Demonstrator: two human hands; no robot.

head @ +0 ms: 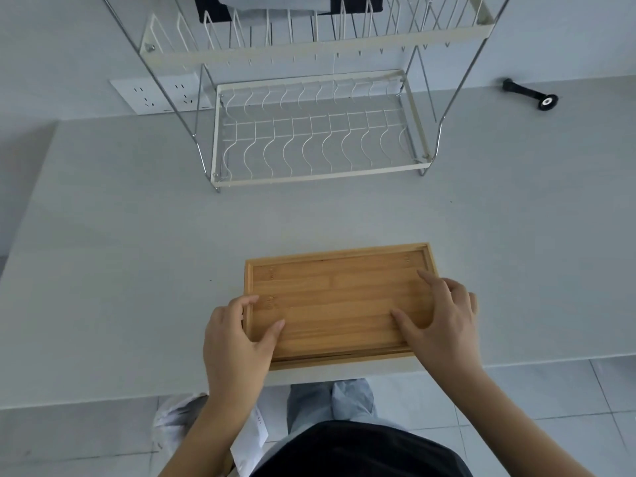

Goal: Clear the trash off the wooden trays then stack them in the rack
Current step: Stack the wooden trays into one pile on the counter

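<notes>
- A wooden tray (339, 297) lies flat on the grey counter (137, 270), at its near edge, just in front of the person.
- A second wooden edge shows under the tray's near side, so it seems to sit on another tray; how many lie beneath I cannot tell.
- The tray's inside is bare wood.
- The left hand (237, 335) grips the tray's left end: thumb on the inner floor, fingers (247, 301) curled over the rim.
- The right hand (444, 318) holds the right end, its fingers spread flat on the tray floor, the rest of the hand over the right rim.
- The rack (309, 132), white wire with two tiers, stands well apart at the back of the counter; both tiers hold nothing.
- A small black object (531, 96) lies on the counter right of the rack.
- A white bag (179, 418) sits on the tiled floor by the left forearm.
</notes>
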